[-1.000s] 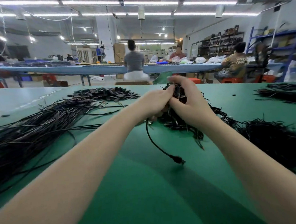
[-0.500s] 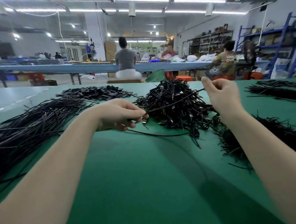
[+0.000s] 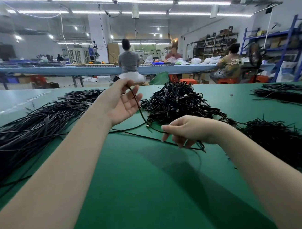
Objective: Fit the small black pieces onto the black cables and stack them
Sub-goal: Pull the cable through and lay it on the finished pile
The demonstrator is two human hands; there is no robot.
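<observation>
Keep your left hand [image 3: 123, 102] pinching the cable [image 3: 140, 111] at its fingertips, other fingers spread, while your right hand [image 3: 187, 130] curls round the lower run and draws it taut.

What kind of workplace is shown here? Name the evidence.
Probably a factory assembly floor: heaps of black cables on a long green table, workers seated at another bench, and storage shelves behind.

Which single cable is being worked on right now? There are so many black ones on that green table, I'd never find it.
Start at the green table and the tangled heap of cables at its middle. Just in front of it one cable arcs through the air from the raised left hand down to the right hand. It alone is lifted and held by both hands; the rest lie in piles.
</observation>
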